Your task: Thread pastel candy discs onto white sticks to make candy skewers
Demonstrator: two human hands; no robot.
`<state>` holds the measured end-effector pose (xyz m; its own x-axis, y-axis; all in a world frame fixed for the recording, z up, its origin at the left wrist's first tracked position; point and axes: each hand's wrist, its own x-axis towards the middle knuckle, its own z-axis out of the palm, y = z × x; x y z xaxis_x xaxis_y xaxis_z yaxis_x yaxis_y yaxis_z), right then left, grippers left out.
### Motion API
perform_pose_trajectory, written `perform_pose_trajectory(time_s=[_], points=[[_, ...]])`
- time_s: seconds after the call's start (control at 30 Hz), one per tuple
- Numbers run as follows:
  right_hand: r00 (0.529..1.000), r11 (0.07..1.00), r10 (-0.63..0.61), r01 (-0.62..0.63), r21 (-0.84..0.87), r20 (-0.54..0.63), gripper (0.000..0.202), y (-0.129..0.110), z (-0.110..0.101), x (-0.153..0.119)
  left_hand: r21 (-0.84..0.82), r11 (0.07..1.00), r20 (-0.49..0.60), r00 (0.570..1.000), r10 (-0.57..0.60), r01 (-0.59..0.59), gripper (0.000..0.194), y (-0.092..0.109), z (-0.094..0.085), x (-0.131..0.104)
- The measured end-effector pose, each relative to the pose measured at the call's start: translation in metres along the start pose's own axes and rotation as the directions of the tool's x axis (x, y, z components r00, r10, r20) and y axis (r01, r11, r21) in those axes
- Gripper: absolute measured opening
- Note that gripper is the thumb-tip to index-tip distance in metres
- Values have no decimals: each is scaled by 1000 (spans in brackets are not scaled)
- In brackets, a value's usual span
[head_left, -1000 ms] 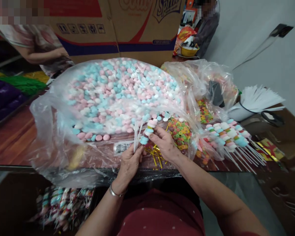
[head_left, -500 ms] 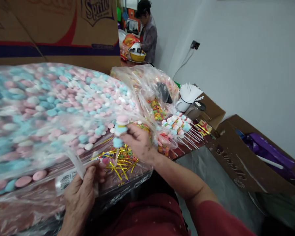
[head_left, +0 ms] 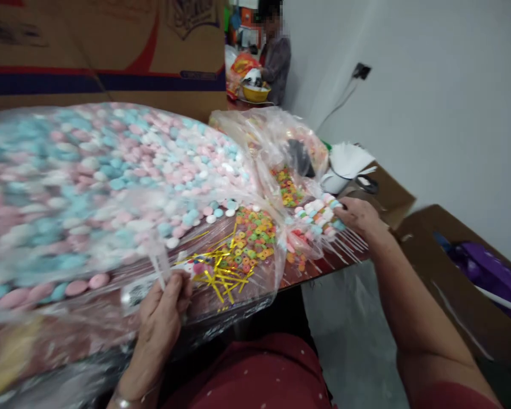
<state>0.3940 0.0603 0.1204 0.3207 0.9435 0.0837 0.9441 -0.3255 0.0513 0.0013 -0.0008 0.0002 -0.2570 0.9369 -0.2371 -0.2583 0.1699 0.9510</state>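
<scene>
My left hand (head_left: 164,309) is closed around a clear plastic wrapper (head_left: 156,255) at the table's near edge. Out to the right, my right hand (head_left: 360,216) reaches the pile of candy skewers (head_left: 319,215), its fingers pressed together at the pile's right end; what they hold is too blurred to make out. Gold twist ties (head_left: 225,275) lie right of my left hand, beside colourful ring candies (head_left: 255,236). Pink, blue and white candies (head_left: 123,165) fill a large clear bag on the left.
A cup of white sticks (head_left: 334,180) stands behind the skewers. Plastic bags of candy (head_left: 289,182) lie mid-table. Cardboard boxes (head_left: 434,244) are at the right, a large carton (head_left: 111,51) at the back left. A person (head_left: 276,57) stands behind a yellow bowl (head_left: 256,94).
My right hand has moved right, from above the ring candies to the skewer pile, and the skewer it held is no longer there. My left hand still holds the wrapper. The view has shifted slightly.
</scene>
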Motion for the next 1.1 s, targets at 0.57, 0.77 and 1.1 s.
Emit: perform_pose_trajectory(time_s=[0.57,0.77,1.1], points=[[653,205,-755,151,967,58,16,-233,34,-82,205,973,333,942,34,-107,45,-2,-14,4],[664,176,-746,117,977,55,18,-243,43,-78,141,987,268,963,38,-78,35,-5,-11,5],[695,677,-718,690,255,26,33,-247,63,17,188,976,176,981,78,-111,32,-9,-9,7]])
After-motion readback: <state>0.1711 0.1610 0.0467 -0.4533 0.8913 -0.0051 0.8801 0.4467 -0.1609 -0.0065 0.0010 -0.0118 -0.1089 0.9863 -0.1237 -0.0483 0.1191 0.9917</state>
